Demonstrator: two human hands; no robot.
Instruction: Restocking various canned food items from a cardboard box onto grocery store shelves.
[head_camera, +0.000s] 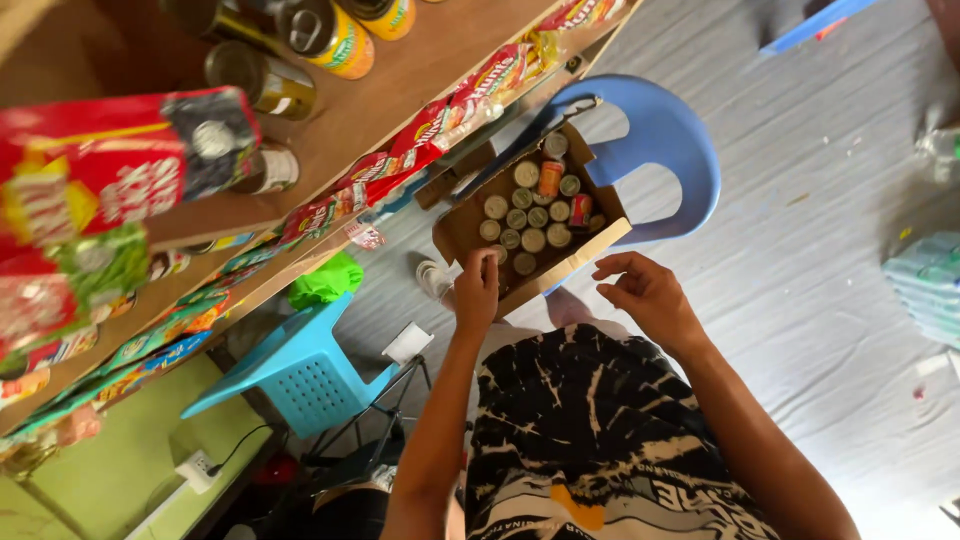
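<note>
Left hand (476, 285) closed on a can in the cardboard box (460, 228), right hand (645, 292) open beside it.

left hand (477, 285) reaching into cardboard box (462, 228) of cans (533, 240), right hand (648, 292) beside it, blue chair (672, 140)

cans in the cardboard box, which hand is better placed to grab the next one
Left, probably. The left hand already reaches into the cardboard box beside the cans; the right hand hovers outside its near edge, fingers curled.
</note>
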